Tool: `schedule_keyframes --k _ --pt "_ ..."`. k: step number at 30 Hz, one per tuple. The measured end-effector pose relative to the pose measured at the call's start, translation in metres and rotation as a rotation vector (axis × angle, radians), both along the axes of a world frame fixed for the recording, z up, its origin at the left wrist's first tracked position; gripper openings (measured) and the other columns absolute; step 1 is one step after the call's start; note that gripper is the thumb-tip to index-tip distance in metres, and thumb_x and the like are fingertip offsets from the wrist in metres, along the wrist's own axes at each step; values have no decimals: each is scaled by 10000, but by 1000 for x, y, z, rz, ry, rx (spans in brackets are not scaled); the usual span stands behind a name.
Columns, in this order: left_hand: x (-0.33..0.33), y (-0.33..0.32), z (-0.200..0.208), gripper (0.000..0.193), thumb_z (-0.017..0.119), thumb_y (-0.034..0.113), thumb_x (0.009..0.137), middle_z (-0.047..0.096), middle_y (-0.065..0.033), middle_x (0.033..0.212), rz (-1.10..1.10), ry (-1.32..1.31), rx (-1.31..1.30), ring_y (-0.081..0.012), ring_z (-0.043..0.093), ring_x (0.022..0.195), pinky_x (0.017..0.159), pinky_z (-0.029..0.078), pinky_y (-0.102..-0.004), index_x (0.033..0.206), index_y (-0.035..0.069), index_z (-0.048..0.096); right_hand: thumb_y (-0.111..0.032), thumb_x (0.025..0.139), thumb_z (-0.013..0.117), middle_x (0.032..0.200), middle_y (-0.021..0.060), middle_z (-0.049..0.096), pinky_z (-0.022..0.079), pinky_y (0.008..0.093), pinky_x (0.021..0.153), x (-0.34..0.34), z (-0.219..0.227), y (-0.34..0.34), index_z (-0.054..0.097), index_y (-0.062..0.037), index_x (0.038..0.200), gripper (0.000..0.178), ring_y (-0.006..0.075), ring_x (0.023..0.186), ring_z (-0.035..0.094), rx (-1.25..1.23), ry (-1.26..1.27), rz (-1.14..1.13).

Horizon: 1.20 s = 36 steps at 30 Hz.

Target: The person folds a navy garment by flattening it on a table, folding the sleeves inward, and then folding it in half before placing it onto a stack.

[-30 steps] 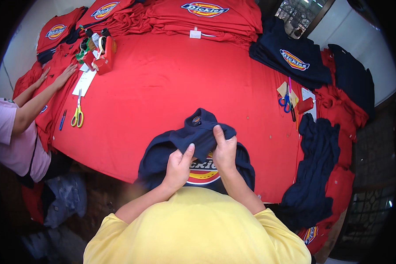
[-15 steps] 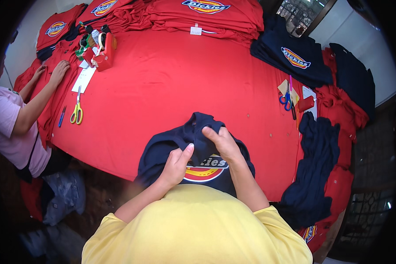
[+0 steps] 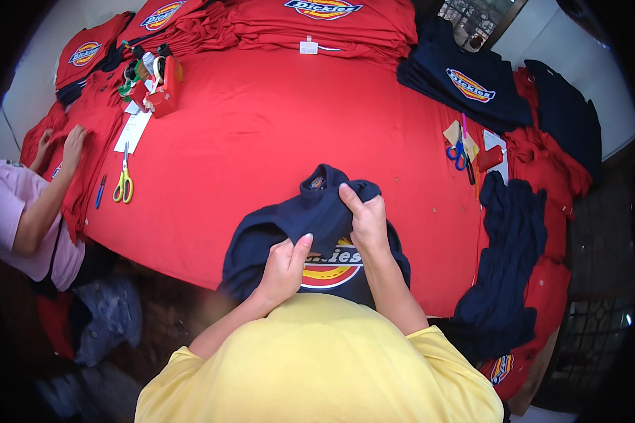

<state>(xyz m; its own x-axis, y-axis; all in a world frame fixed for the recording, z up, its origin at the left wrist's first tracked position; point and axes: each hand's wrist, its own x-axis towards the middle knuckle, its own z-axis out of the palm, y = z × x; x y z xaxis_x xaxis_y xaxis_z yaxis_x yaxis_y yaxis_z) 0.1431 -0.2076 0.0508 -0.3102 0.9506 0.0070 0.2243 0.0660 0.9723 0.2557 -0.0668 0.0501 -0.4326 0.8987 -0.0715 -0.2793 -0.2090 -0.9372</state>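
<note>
A dark navy T-shirt (image 3: 261, 236) with a printed chest emblem lies in front of me at the near edge of the red-covered table (image 3: 296, 113). My left hand (image 3: 285, 268) grips the cloth just left of the emblem, thumb pointing up. Higher on the right, my right hand (image 3: 367, 218) pinches the shirt near its collar, thumb on top. Between and beyond my hands the round neck opening shows a small label (image 3: 317, 182) inside. Fabric hides most of my fingertips.
Yellow-handled scissors (image 3: 124, 187), a blue pen (image 3: 101, 192) and a red tape dispenser (image 3: 166, 88) lie left. Blue scissors (image 3: 458, 154) and a crumpled navy garment (image 3: 511, 247) are right. Folded red shirts (image 3: 324, 32) line the back. A co-worker (image 3: 32, 211) handles red cloth at left.
My right hand has moved slightly up and right with its grip on the cloth. The collar has opened, showing the label. The co-worker's hands have lifted some red fabric.
</note>
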Motion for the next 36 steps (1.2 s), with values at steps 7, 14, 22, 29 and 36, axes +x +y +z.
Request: schedule_keyframes --k 7,14,22,29,36 --pt "-9 15 0 571 338 448 1018 610 -145 1179 77 -993 44 -225 613 1026 910 476 -390 1267 -48 471 -252 926 625 937 47 651 472 261 788 0 14 7 615 27 1030 298 117 857 597 -133 2 232" --pt "-18 16 1 517 419 397 1005 622 -138 1155 74 -945 50 -208 616 1030 909 491 -377 1270 -40 492 -282 920 629 1049 61 635 447 282 864 -1 -15 -7 608 17 1108 354 129 964 572 -78 -12 271" --pt "-22 7 -8 322 561 201 965 646 -134 1107 39 -772 29 -188 635 987 856 531 -326 1161 -52 593 -185 929 611 899 33 664 484 282 772 -6 -2 12 655 19 978 215 131 817 615 84 -31 78" --pt "-40 19 12 297 575 112 941 617 -102 1172 35 -971 148 -188 601 1064 917 492 -345 1210 -14 559 -69 871 639 1144 69 618 446 285 924 2 31 7 571 38 1182 335 143 1035 575 95 20 539" --pt "-63 15 19 488 591 -21 857 554 -143 1275 -100 -895 -12 -235 552 1177 995 462 -368 1321 -31 439 -57 861 628 1005 58 673 479 286 881 12 19 32 642 17 1060 213 174 937 625 178 -150 332"
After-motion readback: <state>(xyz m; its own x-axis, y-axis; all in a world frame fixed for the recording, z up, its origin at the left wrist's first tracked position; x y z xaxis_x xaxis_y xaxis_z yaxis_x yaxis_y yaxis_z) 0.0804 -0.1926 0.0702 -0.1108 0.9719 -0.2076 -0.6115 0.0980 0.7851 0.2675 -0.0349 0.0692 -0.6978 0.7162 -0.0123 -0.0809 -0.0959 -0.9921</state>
